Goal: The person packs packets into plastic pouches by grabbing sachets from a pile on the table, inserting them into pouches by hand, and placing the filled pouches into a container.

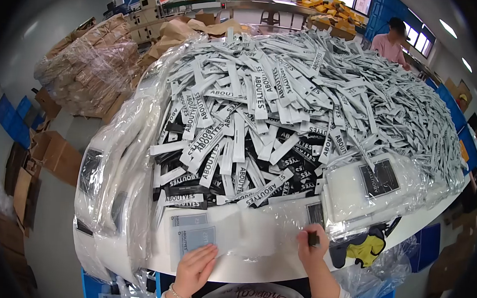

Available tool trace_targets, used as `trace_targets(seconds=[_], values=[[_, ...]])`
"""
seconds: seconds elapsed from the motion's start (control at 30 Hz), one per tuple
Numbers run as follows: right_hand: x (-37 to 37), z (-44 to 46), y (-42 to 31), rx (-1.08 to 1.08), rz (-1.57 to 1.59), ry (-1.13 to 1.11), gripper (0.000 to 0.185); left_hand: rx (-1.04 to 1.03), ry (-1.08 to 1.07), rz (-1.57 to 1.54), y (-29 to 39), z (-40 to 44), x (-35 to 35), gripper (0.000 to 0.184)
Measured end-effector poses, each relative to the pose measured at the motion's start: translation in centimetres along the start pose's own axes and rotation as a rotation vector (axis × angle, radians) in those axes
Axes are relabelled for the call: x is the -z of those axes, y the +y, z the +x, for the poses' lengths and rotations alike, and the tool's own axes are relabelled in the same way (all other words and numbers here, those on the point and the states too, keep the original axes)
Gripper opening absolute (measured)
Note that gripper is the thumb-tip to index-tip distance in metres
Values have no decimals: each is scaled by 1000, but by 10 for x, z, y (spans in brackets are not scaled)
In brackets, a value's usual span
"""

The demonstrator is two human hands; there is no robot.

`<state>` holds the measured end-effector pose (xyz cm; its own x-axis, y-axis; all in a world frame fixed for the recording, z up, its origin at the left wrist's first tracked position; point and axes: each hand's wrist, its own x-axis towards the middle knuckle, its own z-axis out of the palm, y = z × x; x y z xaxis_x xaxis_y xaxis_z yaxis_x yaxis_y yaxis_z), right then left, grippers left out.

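My left hand [196,265] lies with its fingers stretched out together over the lower edge of a translucent pouch with a grey ABOUTYES label [192,237]. A similar pouch is partly covered beneath it. On the right, my right hand [313,249] is closed around a small black object [313,239], whose kind I cannot make out. Between the hands lies a translucent white plastic bag [263,230] on the white table [220,267]. Just beyond are black ABOUTYES sachets [179,178] mixed with white ABOUTYES sachets [258,95].
Stacked pouches in plastic wrap [121,196] line the left edge. Another wrapped stack [350,194] stands right, near a yellow and dark glove-like item [364,248]. Wrapped brown packages [90,66] are back left. A person in pink [388,46] is at the far right.
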<state>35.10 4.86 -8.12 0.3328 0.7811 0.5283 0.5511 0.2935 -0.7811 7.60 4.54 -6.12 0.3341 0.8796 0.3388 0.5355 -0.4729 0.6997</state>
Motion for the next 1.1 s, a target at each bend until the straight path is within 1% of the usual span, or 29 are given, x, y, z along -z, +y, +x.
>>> trace_targets(seconds=[0.03,0.07,0.17,0.23,0.27,0.33,0.37,0.43,0.47,0.53,0.57,0.63,0.67,0.7,0.77,0.83,0.87,0.97,1.0,1.07,1.1], values=[[2,-6,-1,-11,62,3,3,27,3,-20,2,-5,0,20],[-3,-8,-3,-66,51,52,4,55,27,-42,6,-6,-4,20],[-9,-33,-2,-330,267,-134,6,9,44,10,18,-3,-20,21],[-11,-46,-16,-387,226,-252,10,-32,35,40,24,-5,-27,23],[-13,-51,-19,-609,190,-329,17,-61,20,54,24,-8,-31,23],[-17,-54,-25,-674,251,-388,23,-131,-38,80,26,-13,-34,21],[-20,-56,-29,-710,284,-421,26,-151,-97,77,24,-18,-38,26],[-32,-51,-44,-533,121,-382,29,-190,-223,75,17,-28,-42,36],[-35,-48,-50,-439,40,-359,31,-144,-196,98,16,-29,-40,45],[-30,-47,-60,-428,52,-520,32,-57,-136,144,19,-23,-33,65],[-28,-47,-64,-425,57,-606,33,-71,-72,127,20,-19,-34,72],[-26,-49,-68,-296,96,-726,34,-89,56,94,26,-8,-36,88],[-26,-49,-70,-227,117,-785,34,-106,-36,207,27,-1,-34,90],[-26,-47,-71,-154,137,-842,36,-98,-102,120,25,-1,-34,87],[-18,-42,-71,-151,167,-873,34,-84,-236,-60,22,-2,-38,80],[-8,-40,-68,-156,197,-911,32,-139,-327,-238,16,-9,-37,82],[-10,-48,-58,-121,151,-833,28,-164,-377,-327,16,-14,-35,83],[-15,-41,-50,10,81,-743,33,-131,-256,-216,22,-3,-28,67],[-11,-31,-54,-91,213,-680,30,-150,-224,-118,20,0,-26,80],[-8,-15,-48,-308,952,-504,29,-42,-221,-3,28,13,-20,88],[-9,-12,-51,-367,1099,-452,28,10,-216,53,32,15,-19,93]])
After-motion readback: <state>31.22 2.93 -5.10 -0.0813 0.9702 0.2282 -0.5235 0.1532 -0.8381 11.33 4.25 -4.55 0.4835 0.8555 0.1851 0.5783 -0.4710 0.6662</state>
